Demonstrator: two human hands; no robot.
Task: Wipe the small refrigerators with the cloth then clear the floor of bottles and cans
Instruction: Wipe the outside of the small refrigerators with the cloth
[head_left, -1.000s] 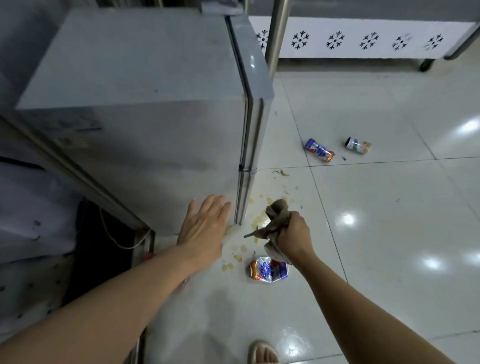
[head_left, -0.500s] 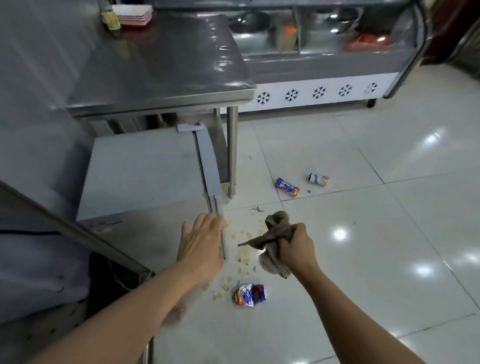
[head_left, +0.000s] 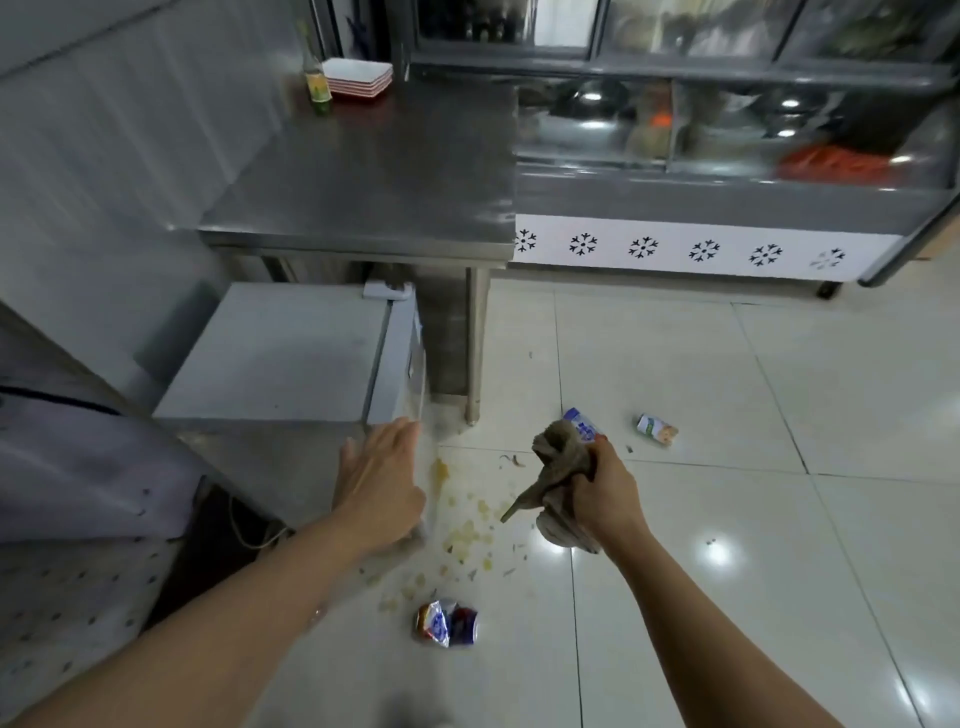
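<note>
A small grey refrigerator (head_left: 275, 358) stands on the floor at the left, half under a steel table. My left hand (head_left: 379, 480) lies flat with straight fingers against its near side, by the front corner. My right hand (head_left: 605, 491) grips a bunched brown cloth (head_left: 556, 467) above the floor. A crushed red-and-blue can (head_left: 447, 623) lies on the tiles below my hands. A blue-and-white can (head_left: 584, 426) shows partly behind the cloth. A small green-and-white can (head_left: 657, 429) lies further right.
Yellowish crumbs and a spill (head_left: 467, 525) are scattered on the tiles beside the refrigerator. The steel table (head_left: 374, 171) carries a bottle (head_left: 317, 78) and stacked white trays (head_left: 358, 78). A display cooler with snowflake trim (head_left: 675, 249) runs along the back. A cord (head_left: 244, 525) hangs at the refrigerator's near side.
The view has risen and pulled back, so the refrigerator looks smaller and the table and cooler have come into sight. Both hands keep their poses, the left on the refrigerator, the right holding the cloth.
</note>
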